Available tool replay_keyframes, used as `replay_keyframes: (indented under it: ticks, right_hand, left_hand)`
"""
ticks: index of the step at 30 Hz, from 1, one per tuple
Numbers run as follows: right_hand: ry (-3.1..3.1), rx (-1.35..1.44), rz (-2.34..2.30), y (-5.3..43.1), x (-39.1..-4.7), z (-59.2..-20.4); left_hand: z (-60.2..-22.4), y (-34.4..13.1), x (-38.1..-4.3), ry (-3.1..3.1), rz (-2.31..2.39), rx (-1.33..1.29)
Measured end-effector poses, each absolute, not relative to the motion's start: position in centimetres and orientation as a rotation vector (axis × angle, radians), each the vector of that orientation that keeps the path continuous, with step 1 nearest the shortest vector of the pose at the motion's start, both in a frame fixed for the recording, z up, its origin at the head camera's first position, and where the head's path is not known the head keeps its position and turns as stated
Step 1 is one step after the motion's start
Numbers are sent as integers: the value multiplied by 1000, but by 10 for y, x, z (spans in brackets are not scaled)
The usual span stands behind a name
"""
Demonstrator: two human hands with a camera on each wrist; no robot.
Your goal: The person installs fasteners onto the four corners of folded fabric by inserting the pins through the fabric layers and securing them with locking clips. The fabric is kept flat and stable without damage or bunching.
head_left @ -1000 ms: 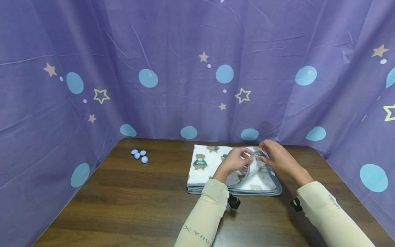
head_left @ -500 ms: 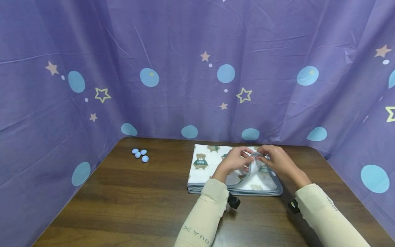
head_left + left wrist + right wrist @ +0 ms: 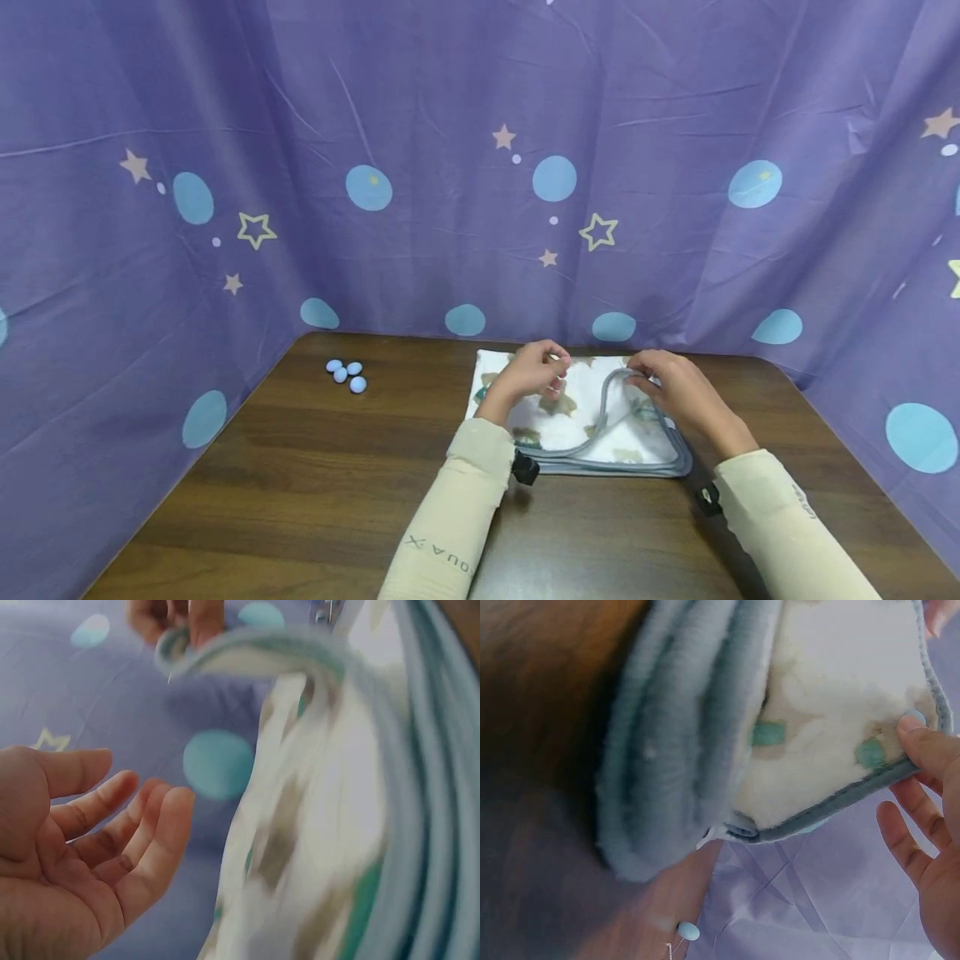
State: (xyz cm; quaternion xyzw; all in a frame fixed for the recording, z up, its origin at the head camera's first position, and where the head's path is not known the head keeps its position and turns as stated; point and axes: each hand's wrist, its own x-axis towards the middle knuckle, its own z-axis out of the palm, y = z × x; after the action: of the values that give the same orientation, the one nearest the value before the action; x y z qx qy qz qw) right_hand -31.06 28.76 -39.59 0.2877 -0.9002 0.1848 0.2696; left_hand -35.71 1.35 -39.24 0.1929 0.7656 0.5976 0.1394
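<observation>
A folded white blanket (image 3: 566, 429) with bear prints and grey-blue binding lies at the right of the table. My right hand (image 3: 671, 387) pinches its raised corner between thumb and fingers. In the right wrist view, a small light-blue round piece (image 3: 913, 720) shows at the thumb tip, against the bound edge (image 3: 840, 796). A thin point sticks out under the held corner in the left wrist view. Left of that corner, my left hand (image 3: 528, 371) hovers over the blanket. Its fingers are loosely bent with nothing between them (image 3: 90, 862).
Several light-blue oval pieces (image 3: 357, 384) lie together at the back left of the brown wooden table (image 3: 300, 475). A purple curtain (image 3: 450, 242) with stars and blue dots hangs behind and along both sides. Each wrist wears a small black camera (image 3: 525, 468).
My left hand has let go of the blanket's edge and moved left. My right hand keeps its pinch on the corner, nearly still.
</observation>
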Motion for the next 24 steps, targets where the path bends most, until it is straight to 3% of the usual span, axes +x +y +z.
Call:
replay_keyframes:
  ticks: [15, 24]
  right_hand:
    - [-2350, 813, 477, 282, -313, -400]
    - [-2342, 789, 489, 283, -313, -401]
  left_hand:
    - [-404, -96, -378, 2716, 1473, 432]
    - [-406, -146, -384, 3056, 1036, 280]
